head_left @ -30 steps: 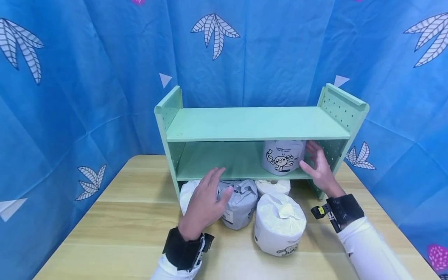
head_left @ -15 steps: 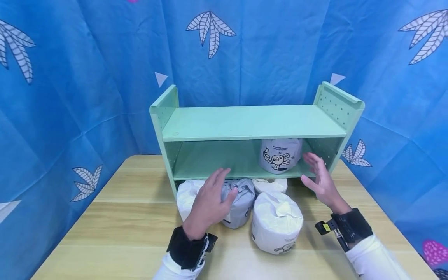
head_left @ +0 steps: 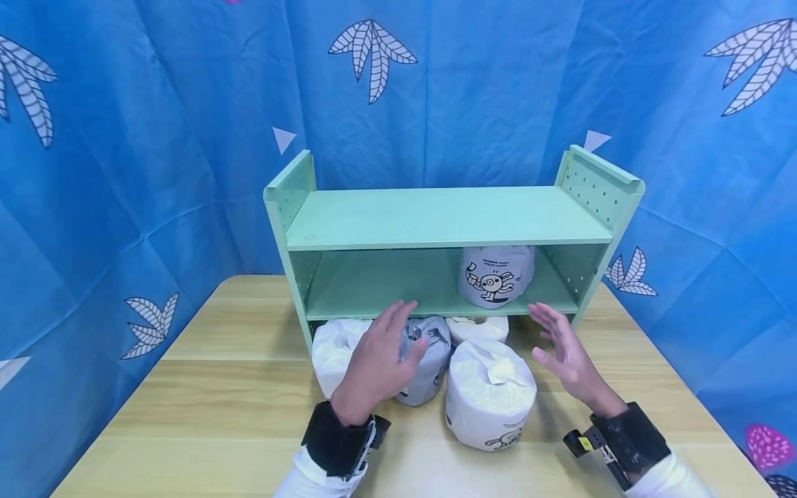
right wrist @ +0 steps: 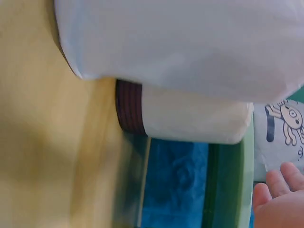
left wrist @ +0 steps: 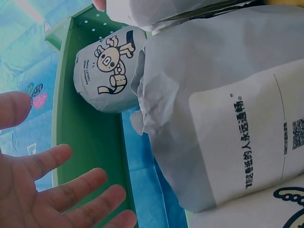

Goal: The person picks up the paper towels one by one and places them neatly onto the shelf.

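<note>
Desk (head_left: 205, 408): pale wood, carrying everything listed below.
Left hand (head_left: 376, 360): at 7 o'clock in the head view, black wrist strap behind it; fingers spread and relaxed, gripping nothing. It hovers over the grey roll; whether it touches the wrapper cannot be told. The left wrist view shows the fingers (left wrist: 57, 190) straight and apart.
Right hand (head_left: 563, 349): at 5 o'clock, palm turned inward, fingers straight and slightly apart, holding nothing; just to the 3 o'clock side of the front white roll, not touching it.
Front white roll (head_left: 490, 398): wrapped tissue roll, nearest of the group, standing on the desk between the two hands, printed figure low on its side.
Grey roll (head_left: 429, 360): grey-wrapped roll with a white label, just at 9 o'clock of the front white roll, in front of the shelf's lowest opening.
Left white roll (head_left: 333, 346): white-wrapped, at 9 o'clock of the grey roll, partly under the shelf.
Rear white roll (head_left: 476, 328): behind the front white roll, under the lower board; only its top shows.
Shelf (head_left: 436, 218): mint green, two boards, pegboard side panels, standing at the desk's far edge.
Cartoon roll (head_left: 495, 277): upright on the lower board, toward its 3 o'clock end, cartoon print facing forward.
Backdrop (head_left: 156, 138): blue cloth with white leaf prints, farthest.
</note>
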Demonstrator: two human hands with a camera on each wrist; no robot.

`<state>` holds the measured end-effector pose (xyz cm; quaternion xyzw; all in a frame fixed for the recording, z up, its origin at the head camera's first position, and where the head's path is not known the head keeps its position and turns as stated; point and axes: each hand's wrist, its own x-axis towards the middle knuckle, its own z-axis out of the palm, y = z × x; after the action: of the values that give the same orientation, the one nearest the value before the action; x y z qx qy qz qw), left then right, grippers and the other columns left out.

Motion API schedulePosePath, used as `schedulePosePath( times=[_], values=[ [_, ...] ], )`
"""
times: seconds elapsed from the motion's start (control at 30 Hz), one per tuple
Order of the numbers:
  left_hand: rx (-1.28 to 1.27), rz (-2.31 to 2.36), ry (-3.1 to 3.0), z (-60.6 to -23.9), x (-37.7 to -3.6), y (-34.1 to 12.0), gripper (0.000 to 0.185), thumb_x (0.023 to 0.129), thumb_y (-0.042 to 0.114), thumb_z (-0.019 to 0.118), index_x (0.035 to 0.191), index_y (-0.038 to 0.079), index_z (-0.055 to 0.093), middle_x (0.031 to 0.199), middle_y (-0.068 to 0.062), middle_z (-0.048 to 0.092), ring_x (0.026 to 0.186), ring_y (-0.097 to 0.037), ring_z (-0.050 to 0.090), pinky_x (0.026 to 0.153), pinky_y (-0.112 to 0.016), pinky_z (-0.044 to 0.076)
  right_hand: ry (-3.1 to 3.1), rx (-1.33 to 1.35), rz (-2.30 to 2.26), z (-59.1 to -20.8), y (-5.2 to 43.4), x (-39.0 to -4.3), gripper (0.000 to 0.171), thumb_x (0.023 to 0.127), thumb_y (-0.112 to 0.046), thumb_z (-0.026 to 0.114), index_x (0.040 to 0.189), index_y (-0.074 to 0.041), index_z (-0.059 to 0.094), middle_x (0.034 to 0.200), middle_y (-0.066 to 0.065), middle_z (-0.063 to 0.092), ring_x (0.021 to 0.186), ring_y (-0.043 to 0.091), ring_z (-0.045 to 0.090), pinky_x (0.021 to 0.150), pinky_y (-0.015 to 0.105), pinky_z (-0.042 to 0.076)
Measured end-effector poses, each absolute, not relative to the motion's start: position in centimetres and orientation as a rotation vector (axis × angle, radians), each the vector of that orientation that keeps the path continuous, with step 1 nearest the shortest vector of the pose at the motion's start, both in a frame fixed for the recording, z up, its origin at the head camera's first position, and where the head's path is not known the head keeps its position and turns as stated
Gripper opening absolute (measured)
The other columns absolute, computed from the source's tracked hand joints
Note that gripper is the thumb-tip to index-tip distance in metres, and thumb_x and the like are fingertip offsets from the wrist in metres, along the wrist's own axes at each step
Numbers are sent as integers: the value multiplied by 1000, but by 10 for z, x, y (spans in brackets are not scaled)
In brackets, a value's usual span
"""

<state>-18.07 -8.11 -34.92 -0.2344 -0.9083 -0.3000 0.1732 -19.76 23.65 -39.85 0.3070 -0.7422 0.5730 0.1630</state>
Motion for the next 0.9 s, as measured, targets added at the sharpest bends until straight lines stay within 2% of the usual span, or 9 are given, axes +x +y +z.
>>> schedulePosePath(
  times=[0.13,0.3,0.4,0.63,0.77,0.9],
  values=[
    [-671,-846,-2585,-351,-181,-80,61,98,40,50,146,5,39,148,-22,38,136,-36,36,107,-56,33,-2138,919,1676,-405,233,-189,66,85,11,46,145,13,17,146,36,23,134,11,32,102,22,28],
    [-694,-856,-2570,-353,-183,-77,59,97,39,50,145,5,40,146,-22,40,134,-37,38,106,-56,34,-2160,943,1707,-412,229,-179,67,86,7,48,146,10,18,150,20,30,135,11,32,102,20,28],
    [-714,-852,-2567,-354,-184,-73,60,98,40,50,145,5,41,146,-22,41,133,-37,39,105,-55,35,-2147,971,1736,-416,228,-173,70,87,0,53,148,8,18,151,17,30,136,12,32,103,20,28],
    [-737,-840,-2601,-355,-185,-67,62,97,42,48,147,6,39,147,-21,40,135,-37,37,107,-56,33,-2156,1029,1776,-429,225,-164,86,91,-27,64,150,7,12,156,21,19,141,8,24,108,14,20],
    [-741,-842,-2631,-354,-184,-64,62,97,42,49,148,8,37,149,-20,38,137,-36,34,108,-56,30,-2187,991,1835,-435,222,-161,96,87,-34,71,152,2,10,157,26,11,141,2,18,107,10,16],
    [-731,-828,-2667,-353,-182,-60,63,97,42,49,149,10,35,151,-18,36,138,-34,32,109,-56,28,-2225,948,1864,-439,219,-159,103,82,-35,77,155,-7,10,156,29,8,140,2,18,105,11,17]
  ],
)
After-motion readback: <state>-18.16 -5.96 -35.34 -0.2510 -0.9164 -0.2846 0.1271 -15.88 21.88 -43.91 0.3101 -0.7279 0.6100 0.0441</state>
